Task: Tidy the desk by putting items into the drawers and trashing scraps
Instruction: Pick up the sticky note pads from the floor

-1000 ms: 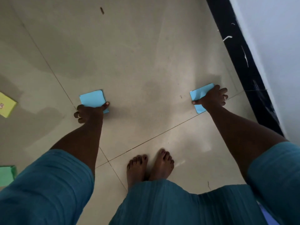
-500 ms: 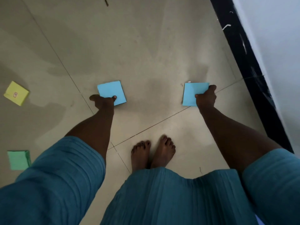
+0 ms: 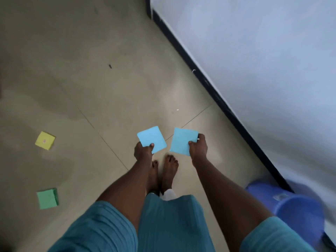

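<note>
I stand on a beige tiled floor, looking down past my teal dress at my bare feet. My left hand (image 3: 143,150) pinches a light blue square paper (image 3: 151,138) by its near edge, thumb on top. My right hand (image 3: 198,147) grips a second light blue paper (image 3: 181,140) by its right side. Both papers are held up off the floor, side by side and a small gap apart, just ahead of my toes.
A yellow note pad (image 3: 45,140) and a green note pad (image 3: 47,198) lie on the floor at the left. A blue plastic bucket (image 3: 298,210) stands at the lower right by the white wall (image 3: 263,60) with its dark skirting (image 3: 218,99).
Both hands have lifted the blue papers off the floor and brought them together in front of me. I have straightened up, so the bucket and more wall have come into view.
</note>
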`<state>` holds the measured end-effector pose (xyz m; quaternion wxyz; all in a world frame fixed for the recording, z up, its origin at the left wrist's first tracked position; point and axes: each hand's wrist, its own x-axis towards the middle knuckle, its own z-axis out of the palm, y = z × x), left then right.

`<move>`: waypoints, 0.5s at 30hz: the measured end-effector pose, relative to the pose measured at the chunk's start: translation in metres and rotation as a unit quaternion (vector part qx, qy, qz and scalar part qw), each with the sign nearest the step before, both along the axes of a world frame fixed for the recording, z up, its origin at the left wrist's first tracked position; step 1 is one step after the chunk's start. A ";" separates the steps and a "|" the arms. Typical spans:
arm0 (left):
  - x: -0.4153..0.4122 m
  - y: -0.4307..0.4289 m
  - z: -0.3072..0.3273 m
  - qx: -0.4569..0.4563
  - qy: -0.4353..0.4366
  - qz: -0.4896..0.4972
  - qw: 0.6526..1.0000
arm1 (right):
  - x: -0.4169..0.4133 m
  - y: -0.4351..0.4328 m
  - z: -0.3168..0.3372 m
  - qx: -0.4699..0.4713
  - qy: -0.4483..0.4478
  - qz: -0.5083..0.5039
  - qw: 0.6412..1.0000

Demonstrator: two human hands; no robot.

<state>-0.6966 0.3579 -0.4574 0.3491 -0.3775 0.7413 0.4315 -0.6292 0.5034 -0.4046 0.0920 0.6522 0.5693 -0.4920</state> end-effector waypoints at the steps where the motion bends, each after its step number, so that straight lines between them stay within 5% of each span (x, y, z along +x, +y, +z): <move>1: 0.007 0.006 0.021 0.011 -0.006 -0.016 1.000 | 0.009 0.001 0.021 -0.001 0.003 -0.024 1.000; 15: 0.107 0.078 0.237 0.069 0.023 -0.274 0.959 | 0.171 0.029 0.227 0.032 0.084 -0.340 0.936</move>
